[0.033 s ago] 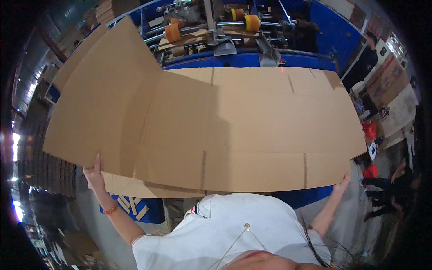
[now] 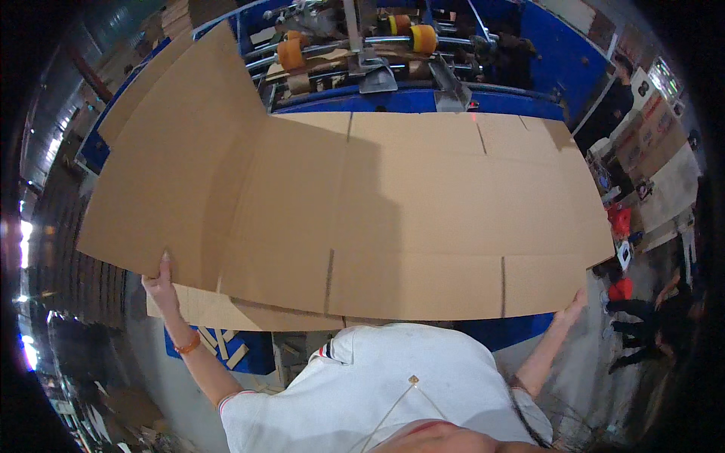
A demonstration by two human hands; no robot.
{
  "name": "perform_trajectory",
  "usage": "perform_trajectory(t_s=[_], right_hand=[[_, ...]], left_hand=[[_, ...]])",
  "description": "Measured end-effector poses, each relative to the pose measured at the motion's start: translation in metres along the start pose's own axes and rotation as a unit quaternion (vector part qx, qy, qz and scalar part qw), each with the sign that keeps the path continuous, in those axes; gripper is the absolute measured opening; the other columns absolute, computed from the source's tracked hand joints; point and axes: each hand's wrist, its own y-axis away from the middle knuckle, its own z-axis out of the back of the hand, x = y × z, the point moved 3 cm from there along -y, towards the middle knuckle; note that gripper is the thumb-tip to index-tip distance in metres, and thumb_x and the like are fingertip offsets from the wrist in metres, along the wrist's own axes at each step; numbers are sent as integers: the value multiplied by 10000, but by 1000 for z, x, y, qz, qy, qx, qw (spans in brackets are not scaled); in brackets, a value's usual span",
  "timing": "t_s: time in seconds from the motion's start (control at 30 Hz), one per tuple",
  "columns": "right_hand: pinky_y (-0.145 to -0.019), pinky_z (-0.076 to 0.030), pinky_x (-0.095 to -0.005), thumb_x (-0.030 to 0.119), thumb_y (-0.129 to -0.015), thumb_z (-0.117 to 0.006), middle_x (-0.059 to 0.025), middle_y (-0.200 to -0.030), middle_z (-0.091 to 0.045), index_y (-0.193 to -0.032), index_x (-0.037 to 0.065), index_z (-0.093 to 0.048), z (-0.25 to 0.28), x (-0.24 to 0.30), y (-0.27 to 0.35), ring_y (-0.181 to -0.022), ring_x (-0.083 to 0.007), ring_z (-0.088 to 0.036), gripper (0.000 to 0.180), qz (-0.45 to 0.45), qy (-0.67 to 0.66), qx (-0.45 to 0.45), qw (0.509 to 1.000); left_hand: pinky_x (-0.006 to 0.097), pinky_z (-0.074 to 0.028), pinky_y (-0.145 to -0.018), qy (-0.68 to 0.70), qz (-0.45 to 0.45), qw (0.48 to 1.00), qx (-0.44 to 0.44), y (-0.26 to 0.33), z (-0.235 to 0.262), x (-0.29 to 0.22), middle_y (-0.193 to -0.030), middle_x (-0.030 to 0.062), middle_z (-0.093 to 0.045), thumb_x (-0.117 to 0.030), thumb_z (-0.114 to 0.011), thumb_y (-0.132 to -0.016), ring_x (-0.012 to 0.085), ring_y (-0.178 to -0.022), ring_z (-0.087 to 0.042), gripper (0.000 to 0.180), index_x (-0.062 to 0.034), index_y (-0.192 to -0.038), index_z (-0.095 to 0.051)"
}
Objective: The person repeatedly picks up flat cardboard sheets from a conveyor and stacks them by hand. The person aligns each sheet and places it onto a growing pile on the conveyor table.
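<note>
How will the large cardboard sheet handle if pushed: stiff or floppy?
The cardboard sheet looks fairly stiff where it's flat, but may hinge at left, where it bends upward. Slots along its near edge might let it flex there.

No words, numbers or signs could be read, the small reddish marks (image 2: pixel 654 123) on the brown boards (image 2: pixel 638 151) at far right being too blurred to be deciphered.

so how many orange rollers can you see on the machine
4: front left roller, rear left roller, front right roller and rear right roller, all beyond the cardboard. Others may be hidden in the machine.
</note>
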Motion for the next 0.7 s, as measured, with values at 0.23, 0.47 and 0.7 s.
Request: perform_trajectory(t_s=[0.23,0.47,0.7], right_hand=[[-854,-518,-337,9,-838,-610,-166,-1084,-667,-1147,-54,-593,-157,20,204,-966,-279,-651,316,321,109,194,920],[-932,-486,-353,6,-827,-607,-196,-1247,-591,-1242,-28,-559,-281,-26,227,-1115,-312,-608,419,564,270,489,608],[-972,-461,-462,151,-797,-553,-200,-1249,-580,-1207,1,-588,-232,-133,280,-1151,-352,-570,438,629,403,564,353]], left_hand=[[279,-470,-795,-106,-30,993,-46,28,-57,50,-950,74,-678,-176,-661,-896,136,-879,-599,226,38,-968,-662],[373,-446,-986,-19,-235,960,148,92,-173,-40,-1286,194,-567,80,-570,-764,295,-1175,-568,487,1,-1244,-580],[532,-291,-1087,-257,-327,804,426,167,-224,5,-1415,114,-456,49,-609,-687,318,-1305,-429,710,-197,-1346,-510]])
